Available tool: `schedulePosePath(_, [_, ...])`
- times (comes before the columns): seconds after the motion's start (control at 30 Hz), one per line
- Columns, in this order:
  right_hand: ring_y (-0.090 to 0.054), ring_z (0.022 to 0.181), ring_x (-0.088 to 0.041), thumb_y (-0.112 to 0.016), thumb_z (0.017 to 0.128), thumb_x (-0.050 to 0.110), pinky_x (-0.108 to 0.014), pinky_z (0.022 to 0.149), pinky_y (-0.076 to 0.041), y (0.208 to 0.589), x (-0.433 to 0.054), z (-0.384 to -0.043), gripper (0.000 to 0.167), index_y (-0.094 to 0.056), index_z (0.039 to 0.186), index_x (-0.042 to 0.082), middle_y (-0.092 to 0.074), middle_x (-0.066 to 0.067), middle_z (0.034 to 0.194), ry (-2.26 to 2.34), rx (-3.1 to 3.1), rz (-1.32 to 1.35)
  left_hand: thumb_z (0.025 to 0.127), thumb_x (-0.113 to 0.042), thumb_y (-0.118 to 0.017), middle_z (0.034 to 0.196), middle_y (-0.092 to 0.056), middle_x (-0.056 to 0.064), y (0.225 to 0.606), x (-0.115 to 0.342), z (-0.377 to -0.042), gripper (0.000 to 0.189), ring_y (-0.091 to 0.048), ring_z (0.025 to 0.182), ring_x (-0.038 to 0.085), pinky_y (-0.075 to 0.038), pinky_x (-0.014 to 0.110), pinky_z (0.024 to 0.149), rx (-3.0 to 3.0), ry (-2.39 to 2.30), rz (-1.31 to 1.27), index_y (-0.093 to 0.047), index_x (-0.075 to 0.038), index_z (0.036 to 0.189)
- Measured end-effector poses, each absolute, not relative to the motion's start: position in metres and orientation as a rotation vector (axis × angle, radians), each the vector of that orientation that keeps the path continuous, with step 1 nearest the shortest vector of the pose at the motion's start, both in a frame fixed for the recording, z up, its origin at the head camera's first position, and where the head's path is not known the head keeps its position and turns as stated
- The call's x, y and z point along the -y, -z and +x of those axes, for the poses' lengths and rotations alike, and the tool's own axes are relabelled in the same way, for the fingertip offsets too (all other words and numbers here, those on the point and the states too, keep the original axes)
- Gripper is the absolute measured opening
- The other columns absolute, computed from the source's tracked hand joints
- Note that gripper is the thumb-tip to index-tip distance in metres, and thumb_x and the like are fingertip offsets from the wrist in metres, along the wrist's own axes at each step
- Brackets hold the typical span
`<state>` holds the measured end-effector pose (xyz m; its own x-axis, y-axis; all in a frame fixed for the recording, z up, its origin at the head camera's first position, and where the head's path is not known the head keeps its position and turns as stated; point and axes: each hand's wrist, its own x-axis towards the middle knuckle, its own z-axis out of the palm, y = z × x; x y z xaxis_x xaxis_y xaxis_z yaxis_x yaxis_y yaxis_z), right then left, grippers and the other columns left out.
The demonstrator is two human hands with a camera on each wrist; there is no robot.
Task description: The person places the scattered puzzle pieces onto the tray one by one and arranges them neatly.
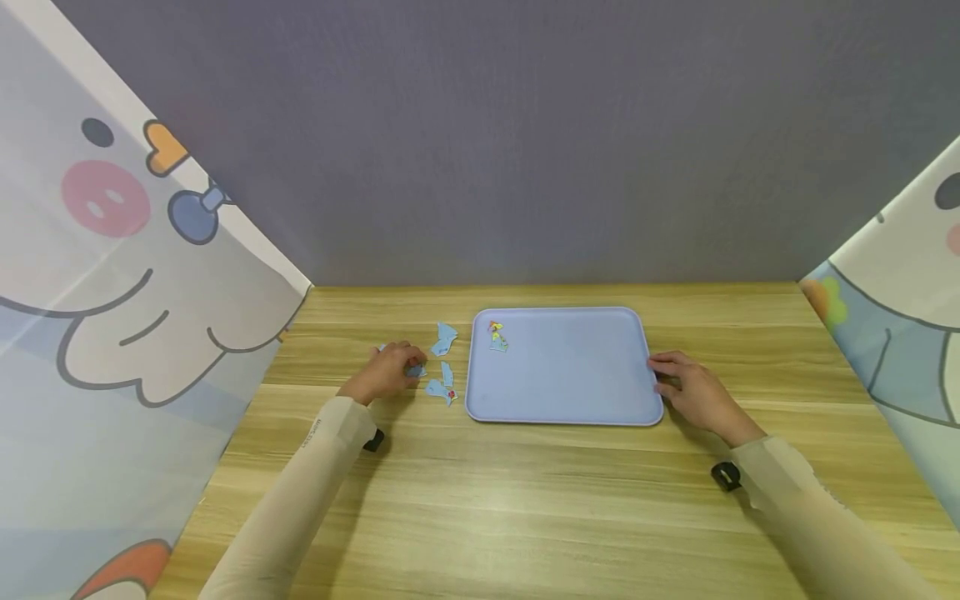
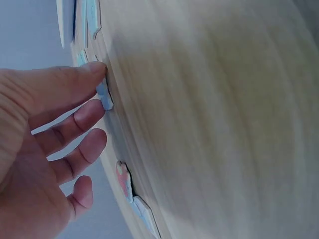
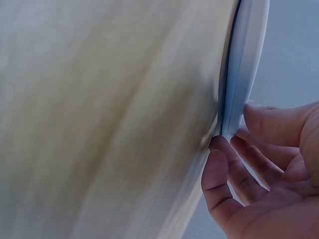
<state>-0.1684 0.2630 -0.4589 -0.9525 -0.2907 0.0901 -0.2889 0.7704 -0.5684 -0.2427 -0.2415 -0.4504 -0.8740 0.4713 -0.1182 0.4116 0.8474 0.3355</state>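
Left of the tray, my left hand (image 1: 386, 372) pinches a light-blue puzzle piece (image 1: 417, 371) at the tabletop between thumb and forefinger. The left wrist view shows that piece (image 2: 103, 94) partly hidden behind the fingertips, the other fingers loosely bent. Close by lie more blue puzzle pieces (image 1: 444, 337), one of them (image 1: 441, 389) with a red spot. My right hand (image 1: 697, 393) holds the right rim of the pale blue tray (image 1: 562, 367), its thumb against the rim and its fingertips low at the edge. Small colourful pieces (image 1: 498, 341) sit in the tray's upper left.
Everything lies on a wood-grain table (image 1: 525, 508). A grey partition (image 1: 525, 150) rises behind it, and cartoon-printed panels (image 1: 97, 275) flank both sides. In the left wrist view, a pink-and-blue piece (image 2: 123, 180) lies below the hand.
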Motion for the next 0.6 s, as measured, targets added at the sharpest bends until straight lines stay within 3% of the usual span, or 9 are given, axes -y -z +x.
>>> schedulePosePath(0.3, [-0.045,0.117,-0.046,-0.062,0.086,-0.003,-0.058,0.091,-0.038,0.4602,-0.2635,-0.1685,0.041,-0.053,0.126,-0.011,-0.049,-0.022,0.128,0.953,-2.956,-0.481,0.079,-0.02,-0.078,0.092,-0.059,-0.002,0.4517,0.2404,-0.2432,0.027,-0.054,0.086,0.019,-0.03,0.054,0.084,-2.83,-0.497,0.643,-0.066,-0.009,0.101])
schedulePosePath(0.6, [-0.044,0.117,-0.046,-0.062,0.087,-0.003,-0.058,0.091,-0.038,0.4626,-0.2644,-0.1696,0.042,-0.053,0.127,-0.01,-0.048,-0.021,0.129,0.953,-2.954,-0.475,0.08,-0.02,-0.077,0.095,-0.063,0.002,0.4462,0.2348,-0.2437,0.028,-0.056,0.091,0.021,-0.023,0.061,0.094,-2.887,-0.583,0.633,-0.065,-0.007,0.101])
